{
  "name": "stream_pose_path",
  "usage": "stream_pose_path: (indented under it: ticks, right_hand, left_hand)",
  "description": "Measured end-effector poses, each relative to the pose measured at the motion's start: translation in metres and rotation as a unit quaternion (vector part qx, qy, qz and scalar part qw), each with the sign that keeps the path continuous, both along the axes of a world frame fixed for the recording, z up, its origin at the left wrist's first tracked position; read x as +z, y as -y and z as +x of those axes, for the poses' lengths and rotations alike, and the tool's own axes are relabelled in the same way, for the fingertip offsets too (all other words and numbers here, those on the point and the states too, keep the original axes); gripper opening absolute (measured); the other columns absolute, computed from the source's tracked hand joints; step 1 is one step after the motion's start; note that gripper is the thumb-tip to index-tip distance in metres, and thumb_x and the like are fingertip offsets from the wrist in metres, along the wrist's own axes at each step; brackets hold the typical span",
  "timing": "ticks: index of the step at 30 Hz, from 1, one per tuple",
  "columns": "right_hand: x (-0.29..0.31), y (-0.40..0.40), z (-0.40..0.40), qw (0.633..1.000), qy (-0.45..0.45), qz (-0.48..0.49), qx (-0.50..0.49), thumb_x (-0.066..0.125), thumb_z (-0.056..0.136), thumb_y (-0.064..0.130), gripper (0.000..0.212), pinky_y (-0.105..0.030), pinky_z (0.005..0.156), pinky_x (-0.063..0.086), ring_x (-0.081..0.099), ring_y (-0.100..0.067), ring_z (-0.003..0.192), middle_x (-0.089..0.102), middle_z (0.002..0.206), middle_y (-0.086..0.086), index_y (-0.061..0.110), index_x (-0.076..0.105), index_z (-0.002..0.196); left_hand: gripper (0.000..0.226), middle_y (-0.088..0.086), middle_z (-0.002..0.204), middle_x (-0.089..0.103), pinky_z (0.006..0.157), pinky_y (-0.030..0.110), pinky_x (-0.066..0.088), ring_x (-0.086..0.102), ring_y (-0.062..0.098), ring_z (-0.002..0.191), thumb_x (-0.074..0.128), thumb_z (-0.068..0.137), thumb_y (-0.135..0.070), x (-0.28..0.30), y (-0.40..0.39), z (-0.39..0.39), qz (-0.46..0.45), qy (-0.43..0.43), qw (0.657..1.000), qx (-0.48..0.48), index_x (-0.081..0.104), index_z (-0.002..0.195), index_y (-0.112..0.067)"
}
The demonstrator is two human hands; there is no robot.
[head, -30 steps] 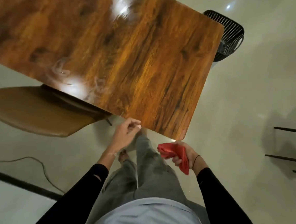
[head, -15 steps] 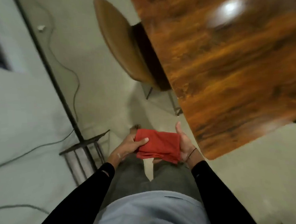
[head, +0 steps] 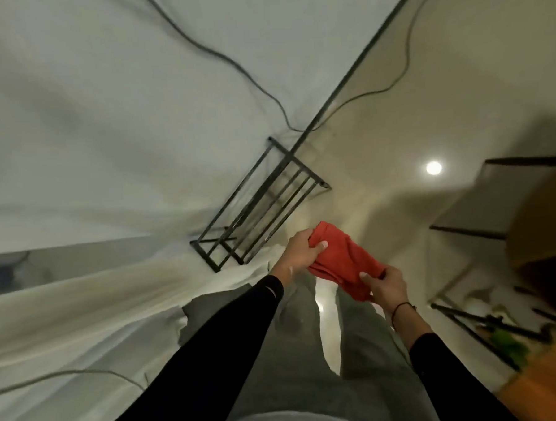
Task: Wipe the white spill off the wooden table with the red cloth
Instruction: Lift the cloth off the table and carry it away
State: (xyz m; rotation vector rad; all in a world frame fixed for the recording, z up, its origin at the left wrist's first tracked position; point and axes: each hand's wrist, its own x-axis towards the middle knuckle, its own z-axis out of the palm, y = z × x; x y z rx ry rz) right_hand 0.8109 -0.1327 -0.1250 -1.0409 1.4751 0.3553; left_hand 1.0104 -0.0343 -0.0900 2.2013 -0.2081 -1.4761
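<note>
Lower centre of frame: my left hand (head: 300,252) and right hand (head: 387,285) both grip the red cloth (head: 343,260) above the floor (head: 379,140).

— Any writing to read here, a label, a brand, a number?
— None that I can make out. The red cloth (head: 343,258) is plain, with no tag or print showing.
— The black sleeves, the floor?
— No lettering on either. The frame is blurred, so anything small on the shelves at the right cannot be read.
</note>
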Motion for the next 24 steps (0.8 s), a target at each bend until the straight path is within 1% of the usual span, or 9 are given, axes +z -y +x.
stream_pose_path:
  ticks: [2,5,6,9,11,13,14,20,24]
  right_hand:
    - [-0.021,-0.014,0.031,0.999,-0.001,0.033,0.030,0.084,0.097,0.002,0.046,-0.063,0.101,0.063,0.074,-0.048,0.115,0.074,0.127,-0.028,-0.009,0.066,0.137]
    - [-0.063,-0.044,0.082,0.995,0.003,0.078,0.053,0.077,0.099,-0.010,0.040,-0.036,0.065,0.068,0.072,-0.037,0.092,0.071,0.118,-0.027,-0.015,0.063,0.136]
    - [-0.078,-0.055,0.100,0.994,0.007,0.088,0.063,0.073,0.100,-0.013,0.036,-0.033,0.061,0.067,0.071,-0.037,0.090,0.070,0.118,-0.030,-0.015,0.063,0.134]
    - [-0.124,-0.091,0.155,0.989,-0.002,0.077,0.125,0.072,0.100,-0.011,0.033,-0.059,0.099,0.064,0.073,-0.050,0.113,0.070,0.129,-0.036,-0.010,0.063,0.132]
    - [-0.151,-0.112,0.190,0.985,0.000,0.052,0.164,0.077,0.100,-0.003,0.037,-0.056,0.110,0.059,0.072,-0.043,0.115,0.072,0.123,-0.028,-0.010,0.066,0.135]
    - [-0.174,-0.124,0.225,0.976,0.000,0.019,0.218,0.083,0.099,0.007,0.036,-0.035,0.097,0.056,0.072,-0.034,0.106,0.074,0.114,-0.019,-0.005,0.072,0.132]
    - [-0.187,-0.128,0.242,0.969,-0.003,0.009,0.246,0.085,0.098,0.010,0.037,-0.033,0.093,0.054,0.074,-0.034,0.109,0.076,0.116,-0.019,-0.002,0.074,0.131]
    - [-0.252,-0.154,0.299,0.948,0.004,-0.032,0.318,0.089,0.095,0.012,0.041,-0.039,0.096,0.058,0.074,-0.037,0.118,0.077,0.125,-0.020,0.001,0.072,0.131]
    - [-0.281,-0.160,0.302,0.941,-0.009,-0.084,0.328,0.087,0.095,0.011,0.045,-0.034,0.082,0.047,0.070,-0.034,0.108,0.062,0.105,-0.008,0.006,0.064,0.133]
  left_hand:
    - [0.028,0.021,0.121,0.074,0.103,0.045,0.057,0.071,0.038,0.114,0.070,0.107,-0.018,-0.019,-0.029,0.024,0.020,0.021,0.998,0.046,0.070,0.126,0.003]
    - [0.030,0.021,0.125,0.074,0.106,0.047,0.055,0.070,0.039,0.121,0.070,0.107,-0.016,-0.058,-0.073,0.064,0.036,0.039,0.995,0.085,0.070,0.131,0.002]
    - [0.031,0.018,0.126,0.074,0.107,0.044,0.055,0.069,0.038,0.123,0.069,0.107,-0.016,-0.073,-0.086,0.078,0.036,0.044,0.994,0.094,0.069,0.133,0.000]
    - [0.040,0.015,0.137,0.071,0.115,0.045,0.050,0.065,0.034,0.132,0.068,0.108,-0.018,-0.121,-0.128,0.122,0.035,0.090,0.991,0.097,0.065,0.145,-0.003]
    - [0.043,0.016,0.141,0.071,0.117,0.044,0.048,0.065,0.032,0.134,0.069,0.108,-0.020,-0.154,-0.153,0.152,0.041,0.132,0.986,0.089,0.064,0.147,-0.004]
    - [0.034,0.016,0.131,0.074,0.110,0.042,0.050,0.068,0.033,0.126,0.069,0.107,-0.021,-0.185,-0.172,0.179,0.043,0.163,0.982,0.085,0.069,0.136,-0.003]
    - [0.031,0.016,0.126,0.075,0.106,0.041,0.051,0.069,0.034,0.122,0.069,0.107,-0.022,-0.201,-0.179,0.192,0.043,0.179,0.980,0.081,0.070,0.132,-0.003]
    - [0.030,0.010,0.124,0.078,0.092,0.032,0.051,0.071,0.030,0.116,0.072,0.105,-0.026,-0.275,-0.201,0.237,0.052,0.246,0.965,0.076,0.074,0.131,-0.010]
    - [0.031,0.009,0.125,0.078,0.100,0.045,0.059,0.072,0.031,0.117,0.074,0.104,-0.028,-0.301,-0.201,0.240,0.070,0.293,0.949,0.091,0.073,0.131,-0.012]
